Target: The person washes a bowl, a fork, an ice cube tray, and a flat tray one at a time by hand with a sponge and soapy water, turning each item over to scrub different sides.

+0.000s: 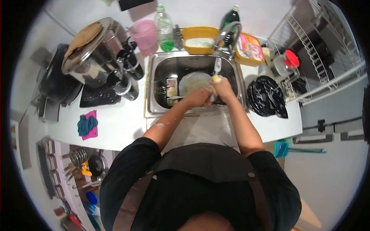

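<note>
Both my hands are over the steel sink (149, 96). My left hand (199, 97) is closed at the sink's front part, its fingers curled round something I cannot make out. Close beside it on the right, my right hand (222, 89) is closed on a small yellow sponge (216, 78). Behind my hands a round, whitish translucent bowl (191, 81) lies in the sink, partly covered by them. Left of the bowl is a small rectangular container (171, 87). The faucet (224, 35) arches over the sink from the back, its spout above my right hand.
Behind the sink stand a pink pitcher (145, 37), a clear bottle (164, 30), a yellow basin (189, 40) and a yellow tub (248, 50). A black plastic bag (266, 96) sits at right, near a dish rack (304, 38). A large pot (90, 61) and black cups (122, 85) are at left.
</note>
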### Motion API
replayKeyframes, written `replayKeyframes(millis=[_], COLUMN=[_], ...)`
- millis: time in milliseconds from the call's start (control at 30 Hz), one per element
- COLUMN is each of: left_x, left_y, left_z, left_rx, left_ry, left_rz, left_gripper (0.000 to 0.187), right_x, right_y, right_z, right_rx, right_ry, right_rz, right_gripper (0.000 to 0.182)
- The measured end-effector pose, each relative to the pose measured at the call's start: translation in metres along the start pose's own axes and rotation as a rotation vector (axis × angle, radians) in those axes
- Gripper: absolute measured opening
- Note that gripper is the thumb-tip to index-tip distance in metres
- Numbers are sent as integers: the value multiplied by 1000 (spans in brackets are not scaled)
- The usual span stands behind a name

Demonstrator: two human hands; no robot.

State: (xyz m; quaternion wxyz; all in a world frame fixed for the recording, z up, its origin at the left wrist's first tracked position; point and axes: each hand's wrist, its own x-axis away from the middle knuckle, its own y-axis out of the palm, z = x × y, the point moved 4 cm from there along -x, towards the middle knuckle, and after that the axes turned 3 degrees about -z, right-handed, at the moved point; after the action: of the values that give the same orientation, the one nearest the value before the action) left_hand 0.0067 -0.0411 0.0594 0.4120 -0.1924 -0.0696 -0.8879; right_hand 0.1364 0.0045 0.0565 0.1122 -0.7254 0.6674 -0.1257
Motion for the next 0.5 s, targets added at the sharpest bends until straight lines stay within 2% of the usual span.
replayKeyframes(millis=[67, 100, 200, 233, 300, 367, 400, 433, 467, 500], left_x=[-4, -2, 6, 9, 14, -17, -10, -2, -3, -8], left_y=[-3, -4, -10, -16, -35, -72, -78, -84, -85, -87], left_z=[-10, -12, -13, -14, -32, -82, -79, -73, -73, -72], left_rx=[270, 401, 619, 638, 675, 30, -263, -553, -696, -836], left_ry=[-23, -32, -29, -33, -46, 77, 65, 28, -5, -35], left_rz=[25, 30, 133, 166, 233, 321, 414, 517, 472, 425], left_gripper=[52, 60, 65, 64, 63, 59, 52, 46, 43, 41], right_x=[-1, 6, 23, 23, 25, 23, 21, 24, 25, 18], right_y=[-1, 3, 31, 39, 49, 57, 61, 66, 76, 93], right_z=[-2, -31, -86, -94, -141, -192, -217, -253, -289, -314], right_rx=[297, 636, 847, 935, 957, 952, 937, 900, 862, 607], right_ry=[55, -71, -185, -222, -503, -830, -1013, -1142, -1268, -1541], right_rz=[-66, -47, -98, -80, 33, 209, 330, 324, 318, 300], right_gripper=[13, 17, 19, 15, 14, 14, 16, 14, 13, 10])
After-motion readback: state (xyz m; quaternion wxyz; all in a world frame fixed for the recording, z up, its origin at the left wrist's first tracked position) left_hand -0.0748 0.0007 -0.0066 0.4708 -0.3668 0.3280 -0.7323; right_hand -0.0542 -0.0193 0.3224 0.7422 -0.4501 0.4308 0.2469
